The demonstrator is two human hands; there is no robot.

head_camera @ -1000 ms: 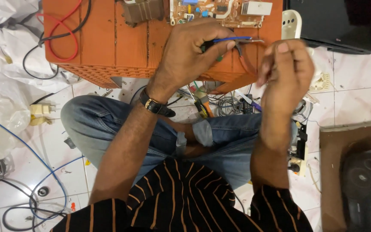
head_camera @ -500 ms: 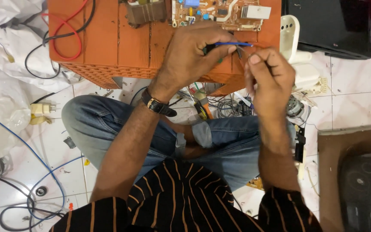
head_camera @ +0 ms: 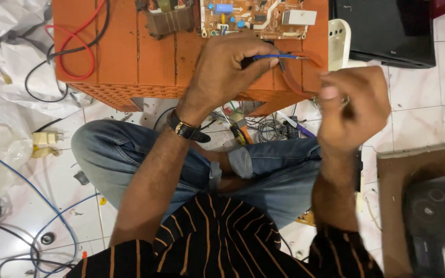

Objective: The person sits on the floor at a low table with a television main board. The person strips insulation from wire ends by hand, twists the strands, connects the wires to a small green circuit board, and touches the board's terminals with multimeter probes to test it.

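On a white tiled floor strewn with cables and parts, a person sits cross-legged in jeans and a dark striped shirt. At twelve o'clock stands an orange slatted table, low and wooden-looking, its front edge just past the knees. At two o'clock a black flat device lies on the tiles; at four o'clock a brown board carries a dark radio-like unit. Crumpled white plastic sheeting fills ten o'clock, and blue cable loops over the floor from eight to seven o'clock. On the table's far edge, at twelve o'clock, sits a tan circuit board with a brown transformer just beside it on the left. Red and black wires curl across the table at eleven o'clock.

The left hand, a watch on its wrist, rests on the table just below the circuit board; its fingers are clamped on a thin blue wire, which lies level and points toward three o'clock. The right hand hovers past the table's right corner, at two o'clock from the knees, blurred; its fingers are pinched together, on what I cannot tell. Between the knees and the table lies a tangle of small tools and wire.
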